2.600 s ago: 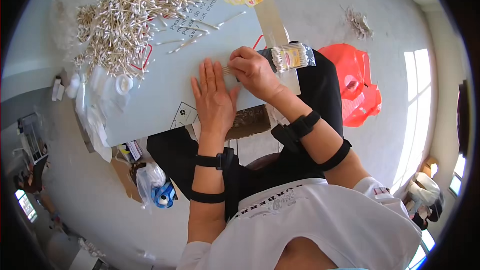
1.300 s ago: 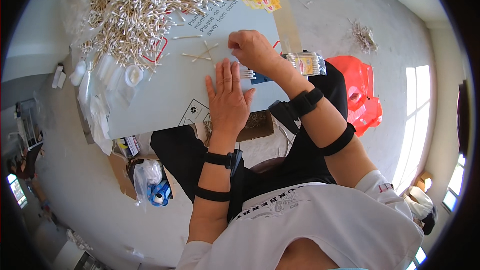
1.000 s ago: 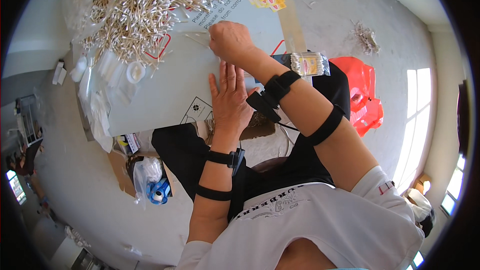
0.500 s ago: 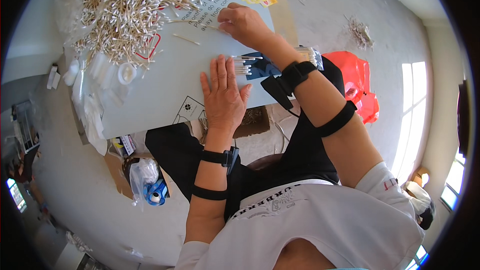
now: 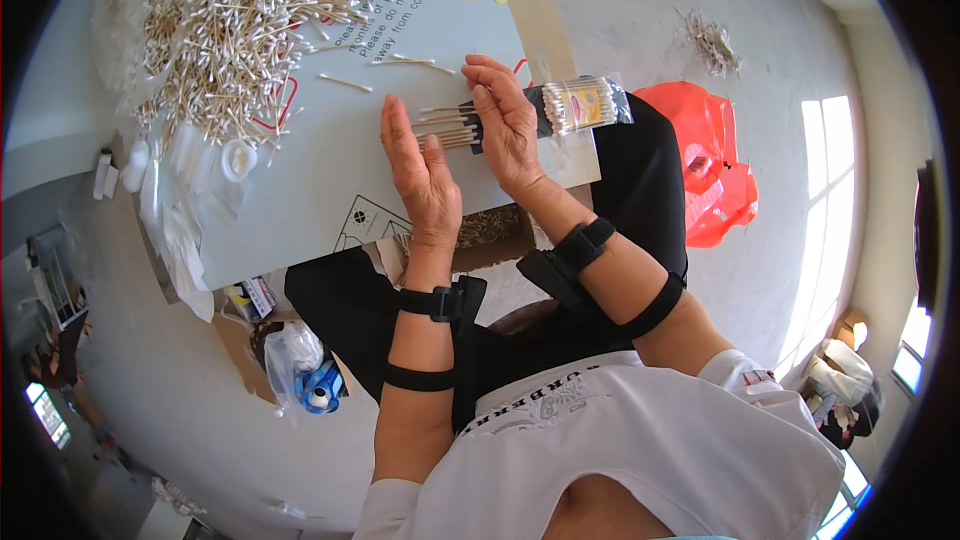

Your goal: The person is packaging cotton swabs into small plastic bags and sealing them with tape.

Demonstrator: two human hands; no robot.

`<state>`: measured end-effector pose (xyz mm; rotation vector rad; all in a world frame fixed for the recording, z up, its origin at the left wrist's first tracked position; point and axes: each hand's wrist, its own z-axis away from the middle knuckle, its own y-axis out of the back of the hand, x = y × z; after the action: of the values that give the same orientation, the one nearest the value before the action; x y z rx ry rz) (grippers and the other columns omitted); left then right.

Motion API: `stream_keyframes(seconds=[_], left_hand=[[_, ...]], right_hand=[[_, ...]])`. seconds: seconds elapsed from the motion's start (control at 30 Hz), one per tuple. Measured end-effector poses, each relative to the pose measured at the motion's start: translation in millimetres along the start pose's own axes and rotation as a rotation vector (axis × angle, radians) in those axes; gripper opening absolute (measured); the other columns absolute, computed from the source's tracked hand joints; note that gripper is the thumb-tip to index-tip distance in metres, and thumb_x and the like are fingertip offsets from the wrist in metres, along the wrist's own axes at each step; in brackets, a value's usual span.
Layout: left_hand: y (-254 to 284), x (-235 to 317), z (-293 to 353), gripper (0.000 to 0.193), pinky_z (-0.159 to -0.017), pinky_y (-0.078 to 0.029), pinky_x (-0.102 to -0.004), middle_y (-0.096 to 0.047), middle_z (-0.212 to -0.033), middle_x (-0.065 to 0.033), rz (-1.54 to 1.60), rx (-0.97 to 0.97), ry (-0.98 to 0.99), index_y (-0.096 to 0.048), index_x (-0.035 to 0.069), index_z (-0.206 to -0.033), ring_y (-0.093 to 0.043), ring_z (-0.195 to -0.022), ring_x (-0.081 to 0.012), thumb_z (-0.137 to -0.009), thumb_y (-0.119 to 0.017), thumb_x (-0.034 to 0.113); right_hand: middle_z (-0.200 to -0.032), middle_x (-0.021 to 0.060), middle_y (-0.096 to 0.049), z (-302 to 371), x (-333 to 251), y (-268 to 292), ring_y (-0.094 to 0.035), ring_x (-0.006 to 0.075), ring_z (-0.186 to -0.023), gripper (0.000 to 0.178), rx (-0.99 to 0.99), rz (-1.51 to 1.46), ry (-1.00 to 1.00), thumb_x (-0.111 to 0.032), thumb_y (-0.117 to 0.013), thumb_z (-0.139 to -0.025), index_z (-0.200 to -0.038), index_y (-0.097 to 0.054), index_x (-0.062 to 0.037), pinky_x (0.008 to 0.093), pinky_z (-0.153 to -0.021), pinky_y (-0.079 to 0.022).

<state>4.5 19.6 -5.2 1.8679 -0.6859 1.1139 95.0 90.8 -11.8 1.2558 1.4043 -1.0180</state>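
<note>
Now both hands flat, L hand (image 5: 420, 165) & R hand (image 5: 505, 120) pressing cotton swab bundle (image 5: 450, 128) between palms, grip open-fingered, on table (image 5: 300, 210).

A: Look at the centre of the frame: the left hand (image 5: 425, 175) is bare, with a black wrist strap (image 5: 432, 302) carrying a small boxy black unit, and a thin black band (image 5: 420, 377) further up the forearm.

B: Same on the right hand (image 5: 508, 125): black strapped unit (image 5: 570, 255), black band (image 5: 655, 307) near the elbow. Lower down, a white short-sleeved shirt (image 5: 650, 440) with dark lettering, and black trousers (image 5: 640, 190).
</note>
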Motion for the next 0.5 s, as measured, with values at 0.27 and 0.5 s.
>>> stream_keyframes(seconds=[0.27,0.5], left_hand=[[1.0,3.3,7.9,0.060,-0.117,-0.022,-0.0437,-0.030,-0.154,-0.0172,0.010,-0.009,0.045,-0.030,0.003,-0.149,-0.027,-0.143,-0.0324,-0.095,-0.052,0.013],[24.2,-4.9,-3.4,0.076,-0.117,-0.014,-0.0543,-0.027,-0.156,-0.0162,-0.723,-0.355,-0.155,-0.029,0.003,-0.149,-0.022,-0.146,-0.0331,-0.088,-0.066,0.028]], right_hand=[[-0.124,0.0099,-0.058,-10.3,2.3,12.1,-0.058,0.0161,-0.107,0.018,-0.113,-0.001,-0.016,0.002,-0.053,-0.093,-0.110,-0.060,0.0014,0.0274,-0.096,-0.046],[-0.098,0.0118,-0.060,5.1,-11.3,40.3,-0.063,0.0287,-0.084,0.021,-0.256,0.358,0.100,0.004,-0.066,-0.075,-0.094,-0.065,-0.0021,0.0349,-0.076,-0.053]])
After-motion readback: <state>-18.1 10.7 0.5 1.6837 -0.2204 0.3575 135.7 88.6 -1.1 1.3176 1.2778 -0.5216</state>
